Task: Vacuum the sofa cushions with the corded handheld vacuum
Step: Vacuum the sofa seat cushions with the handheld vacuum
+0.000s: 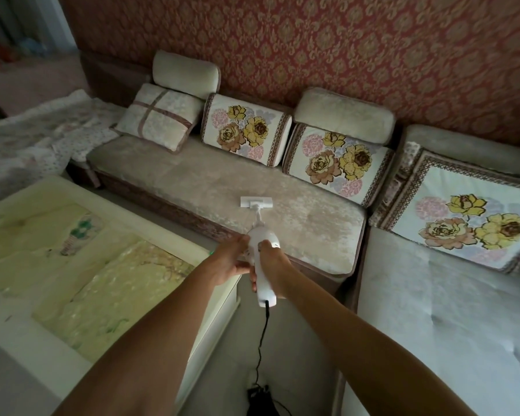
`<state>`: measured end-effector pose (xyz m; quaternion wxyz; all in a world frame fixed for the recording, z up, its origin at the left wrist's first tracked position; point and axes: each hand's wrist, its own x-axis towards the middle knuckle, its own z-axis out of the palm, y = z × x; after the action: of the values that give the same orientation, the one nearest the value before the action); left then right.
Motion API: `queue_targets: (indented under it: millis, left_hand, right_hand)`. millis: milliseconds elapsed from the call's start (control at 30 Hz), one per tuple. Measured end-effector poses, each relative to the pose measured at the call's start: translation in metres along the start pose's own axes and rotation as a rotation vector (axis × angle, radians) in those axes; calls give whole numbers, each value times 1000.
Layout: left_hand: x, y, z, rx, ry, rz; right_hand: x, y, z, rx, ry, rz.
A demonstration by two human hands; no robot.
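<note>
A white handheld vacuum (260,235) points away from me over the beige seat cushion (222,181) of the sofa. Its flat nozzle head (256,202) rests on the cushion near the middle. My right hand (275,267) is wrapped around the handle. My left hand (231,259) holds the left side of the vacuum's body. A black cord (263,340) hangs from the handle's rear end down to the floor.
Floral back pillows (246,130) and plain bolsters (342,115) line the red patterned wall. A second seat section (433,310) runs along the right. A cream low table (72,250) stands close on the left. A dark object (260,400) lies on the floor by the cord.
</note>
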<state>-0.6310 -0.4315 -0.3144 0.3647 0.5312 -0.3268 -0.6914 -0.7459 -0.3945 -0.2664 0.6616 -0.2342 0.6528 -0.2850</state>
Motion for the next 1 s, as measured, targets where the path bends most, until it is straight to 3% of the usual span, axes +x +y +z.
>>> queue_targets:
  millis: [233,600,1000]
  left_hand:
    - [54,16,17,-48,52,-20]
    - [189,78,61,70,65,-30]
    - [268,128,76,41,73,-18]
  right_hand:
    - [45,-33,-18,11,-17,18]
    - [148,-141,-69,-64,1,-18]
    - [225,-204,-72,4,38,-37]
